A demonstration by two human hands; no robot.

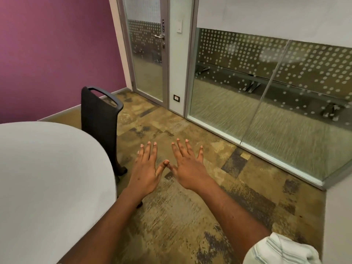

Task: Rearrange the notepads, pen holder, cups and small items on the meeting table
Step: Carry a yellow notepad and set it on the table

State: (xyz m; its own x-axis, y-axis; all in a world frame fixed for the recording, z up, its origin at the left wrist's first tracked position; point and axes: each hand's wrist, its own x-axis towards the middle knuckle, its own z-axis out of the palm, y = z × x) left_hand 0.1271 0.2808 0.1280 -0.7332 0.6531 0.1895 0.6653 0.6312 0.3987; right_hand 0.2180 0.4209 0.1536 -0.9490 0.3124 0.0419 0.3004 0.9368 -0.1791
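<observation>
Plainly, neither hand holds anything: the left hand (pixel 145 168) and the right hand (pixel 187 166) are both stretched forward, palms down, fingers spread flat, thumbs nearly touching tip to tip, hanging in the air over the carpet (pixel 190 216) rather than over the table. None of the task's things can be seen here; no notepads, pen holder, cups or small items show on the visible part of the meeting table (pixel 47 178), which is a bare pale curve at the left, so they must lie on a portion outside this view, if they are there at all. As a guess about handling: notepads should be light and somewhat floppy, best pinched along a bound edge; a pen holder is likely top-heavy when full and wants a grasp round its body; cups are better taken by the wall than the rim, and may be fragile or slick; small items will need fingertip pinches. The tabletop looks smooth and matt, with a rounded edge just beside the left forearm. A dark chair (pixel 99 126) stands tucked against the table's far edge. Beyond lie patchy brown carpet tiles, a purple wall (pixel 57 54), a glazed door (pixel 147 50) with a lever handle, and a glass partition (pixel 266 82) frosted with dots. A striped pale sleeve (pixel 282 250) shows on the right arm.
</observation>
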